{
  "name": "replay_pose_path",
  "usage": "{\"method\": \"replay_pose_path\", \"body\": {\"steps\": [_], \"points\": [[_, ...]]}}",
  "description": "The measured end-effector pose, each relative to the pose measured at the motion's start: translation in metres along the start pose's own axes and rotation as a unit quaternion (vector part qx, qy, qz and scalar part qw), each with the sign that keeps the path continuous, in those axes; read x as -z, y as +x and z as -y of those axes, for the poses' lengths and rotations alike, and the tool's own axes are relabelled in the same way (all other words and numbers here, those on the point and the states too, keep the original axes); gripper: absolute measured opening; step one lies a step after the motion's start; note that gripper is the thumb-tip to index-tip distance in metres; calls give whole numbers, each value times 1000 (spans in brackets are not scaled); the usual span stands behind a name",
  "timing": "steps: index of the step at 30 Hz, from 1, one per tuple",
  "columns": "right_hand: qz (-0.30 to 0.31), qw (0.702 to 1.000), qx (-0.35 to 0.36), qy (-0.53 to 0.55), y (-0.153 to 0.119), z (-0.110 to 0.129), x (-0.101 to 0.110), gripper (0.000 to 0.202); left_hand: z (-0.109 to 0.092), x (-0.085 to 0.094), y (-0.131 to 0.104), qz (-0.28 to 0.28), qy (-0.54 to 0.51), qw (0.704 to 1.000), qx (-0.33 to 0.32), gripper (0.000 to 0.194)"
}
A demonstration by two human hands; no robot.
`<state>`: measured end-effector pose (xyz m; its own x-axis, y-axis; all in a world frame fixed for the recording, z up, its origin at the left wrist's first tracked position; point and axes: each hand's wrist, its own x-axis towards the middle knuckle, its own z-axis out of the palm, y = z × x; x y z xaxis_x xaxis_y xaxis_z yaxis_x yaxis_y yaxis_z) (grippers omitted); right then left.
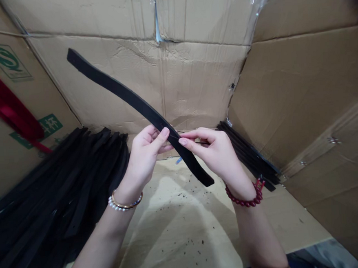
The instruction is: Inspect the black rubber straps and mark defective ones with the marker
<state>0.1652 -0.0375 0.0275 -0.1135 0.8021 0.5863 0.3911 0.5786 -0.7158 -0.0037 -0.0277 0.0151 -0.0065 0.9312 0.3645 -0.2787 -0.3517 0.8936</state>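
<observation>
A long, flat black strip [127,97], rubber or foam by its look, slants through the air from upper left to lower right. My left hand [146,150] is closed around its lower half, with the thumb on the front face and the fingers behind. At the strip's right edge my right hand [215,150] makes a pinch with thumb and forefinger. A thin black strand [202,143] shows at these fingers; where it ends is hidden. The fingertips of both hands are close together at the strip.
A large heap of similar black strips [57,199] lies on the left, and a smaller stack [248,153] on the right. Cardboard walls [305,100] enclose the work surface [172,216], which is dotted with black crumbs. Red ribbon [8,105] hangs at the left.
</observation>
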Motion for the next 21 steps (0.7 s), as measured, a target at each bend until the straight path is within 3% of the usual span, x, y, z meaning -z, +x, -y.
{"method": "replay_pose_path", "body": {"steps": [6,11,16,21], "points": [[-12,999,-13,44,1,-3,-13,14,-1,-4,-2,-30,-22,999,26,24],[-27,992,-61,107,3,-2,-17,14,-2,-3,-1,-10,-44,998,45,30],[-25,993,-45,106,1,-2,-18,16,-4,0,-1,-17,-19,999,37,35],[-20,994,-22,107,0,0,-17,17,-9,7,-1,-17,5,999,29,26]]}}
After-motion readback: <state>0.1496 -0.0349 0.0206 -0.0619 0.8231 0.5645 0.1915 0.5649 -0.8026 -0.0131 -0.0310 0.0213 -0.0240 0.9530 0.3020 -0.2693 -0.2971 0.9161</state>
